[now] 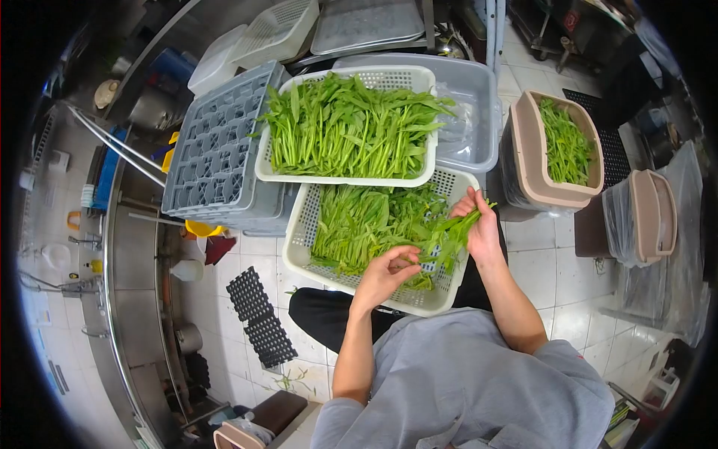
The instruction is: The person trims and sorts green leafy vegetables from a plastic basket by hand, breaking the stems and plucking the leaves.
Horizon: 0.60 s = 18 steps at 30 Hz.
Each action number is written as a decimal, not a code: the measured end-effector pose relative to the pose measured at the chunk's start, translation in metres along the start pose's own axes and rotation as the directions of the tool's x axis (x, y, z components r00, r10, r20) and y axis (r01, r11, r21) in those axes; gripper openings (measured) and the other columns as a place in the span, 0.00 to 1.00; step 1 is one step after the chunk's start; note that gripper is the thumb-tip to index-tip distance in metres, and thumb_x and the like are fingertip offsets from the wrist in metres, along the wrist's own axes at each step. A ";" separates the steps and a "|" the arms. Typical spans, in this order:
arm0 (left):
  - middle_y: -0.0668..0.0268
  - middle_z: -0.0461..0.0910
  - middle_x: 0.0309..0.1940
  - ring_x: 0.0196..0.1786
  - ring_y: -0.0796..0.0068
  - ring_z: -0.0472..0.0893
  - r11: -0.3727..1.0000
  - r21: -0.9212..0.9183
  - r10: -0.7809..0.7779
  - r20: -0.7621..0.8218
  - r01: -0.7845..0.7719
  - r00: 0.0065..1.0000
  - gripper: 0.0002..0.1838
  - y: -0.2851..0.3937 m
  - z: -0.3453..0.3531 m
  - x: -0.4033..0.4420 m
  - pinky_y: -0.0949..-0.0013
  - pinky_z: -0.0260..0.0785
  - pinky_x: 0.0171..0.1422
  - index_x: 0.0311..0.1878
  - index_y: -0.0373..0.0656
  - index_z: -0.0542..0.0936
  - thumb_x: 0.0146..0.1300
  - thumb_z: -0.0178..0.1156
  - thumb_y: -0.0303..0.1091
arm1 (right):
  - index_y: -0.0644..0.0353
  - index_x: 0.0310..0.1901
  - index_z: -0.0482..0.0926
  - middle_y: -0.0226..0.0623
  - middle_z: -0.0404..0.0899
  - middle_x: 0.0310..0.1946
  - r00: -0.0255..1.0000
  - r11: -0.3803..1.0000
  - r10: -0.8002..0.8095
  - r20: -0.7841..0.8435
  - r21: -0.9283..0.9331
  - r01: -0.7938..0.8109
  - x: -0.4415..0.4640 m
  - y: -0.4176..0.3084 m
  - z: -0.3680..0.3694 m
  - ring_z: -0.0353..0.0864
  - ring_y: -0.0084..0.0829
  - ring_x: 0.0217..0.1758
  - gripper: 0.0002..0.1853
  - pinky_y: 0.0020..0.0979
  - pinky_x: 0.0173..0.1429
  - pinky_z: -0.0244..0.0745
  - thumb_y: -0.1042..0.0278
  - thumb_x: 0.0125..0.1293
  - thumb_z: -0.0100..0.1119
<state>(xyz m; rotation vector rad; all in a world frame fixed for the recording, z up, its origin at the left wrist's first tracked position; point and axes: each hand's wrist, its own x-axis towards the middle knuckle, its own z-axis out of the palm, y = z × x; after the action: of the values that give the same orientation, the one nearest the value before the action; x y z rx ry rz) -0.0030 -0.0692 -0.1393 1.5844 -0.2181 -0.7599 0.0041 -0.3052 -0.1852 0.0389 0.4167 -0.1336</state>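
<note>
My right hand (484, 227) is closed around the stems of a small bunch of water spinach (447, 238), whose leaves hang down to the left. My left hand (389, 275) is just left of those leaves, its fingers curled together; whatever is between them is too small to make out. Below both hands, a white perforated basket (295, 251) on my lap holds a loose heap of water spinach (351, 224). Beyond it, a second white basket (344, 180) overlaps its far edge, filled with water spinach (351, 135) laid with stems mostly lengthwise.
Grey glass racks (217, 142) are stacked at the left. A grey plastic tub (479, 150) stands behind the baskets. To the right, a beige bin (523, 142) contains cut greens, with another lidded bin (658, 217) beside it. A black mat (262, 318) lies on the tiled floor.
</note>
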 end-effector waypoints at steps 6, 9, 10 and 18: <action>0.70 0.80 0.37 0.36 0.84 0.79 0.995 0.048 0.092 -0.031 -0.090 0.995 0.15 0.000 0.011 0.003 0.77 0.73 0.42 0.53 0.38 0.80 0.64 0.66 0.27 | 0.59 0.48 0.73 0.26 0.60 0.26 1.000 1.000 -0.015 0.028 -0.028 0.015 0.006 0.001 -0.004 0.60 0.22 0.29 0.12 0.25 0.37 0.64 0.59 0.76 0.52; 0.71 0.79 0.32 0.34 0.83 0.78 0.999 -0.039 0.014 -0.013 -0.014 1.000 0.13 -0.005 0.010 0.007 0.77 0.72 0.38 0.51 0.36 0.80 0.67 0.64 0.33 | 0.60 0.48 0.73 0.26 0.60 0.26 1.000 1.000 -0.009 0.022 -0.013 0.009 0.006 0.002 0.000 0.59 0.22 0.29 0.12 0.25 0.37 0.64 0.59 0.76 0.52; 0.71 0.79 0.32 0.34 0.83 0.78 0.999 -0.040 0.014 -0.013 -0.014 1.000 0.13 -0.006 0.010 0.008 0.77 0.72 0.38 0.51 0.36 0.80 0.67 0.64 0.33 | 0.60 0.48 0.73 0.26 0.60 0.26 1.000 1.000 -0.008 0.021 -0.014 0.009 0.006 0.001 0.000 0.59 0.22 0.29 0.12 0.25 0.37 0.64 0.59 0.76 0.52; 0.73 0.78 0.28 0.30 0.84 0.76 0.971 -0.181 -0.139 0.110 0.157 0.984 0.11 -0.002 0.012 0.016 0.77 0.70 0.35 0.46 0.40 0.82 0.71 0.60 0.38 | 0.60 0.47 0.73 0.26 0.60 0.26 0.999 1.000 -0.019 0.031 -0.002 0.019 0.004 0.001 0.004 0.59 0.22 0.29 0.11 0.25 0.36 0.63 0.61 0.76 0.51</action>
<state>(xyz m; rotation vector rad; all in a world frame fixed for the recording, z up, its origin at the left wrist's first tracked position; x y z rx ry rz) 0.0020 -0.0875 -0.1459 1.3961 -0.0949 -0.9471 0.0096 -0.3049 -0.1828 0.0305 0.3864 -0.1524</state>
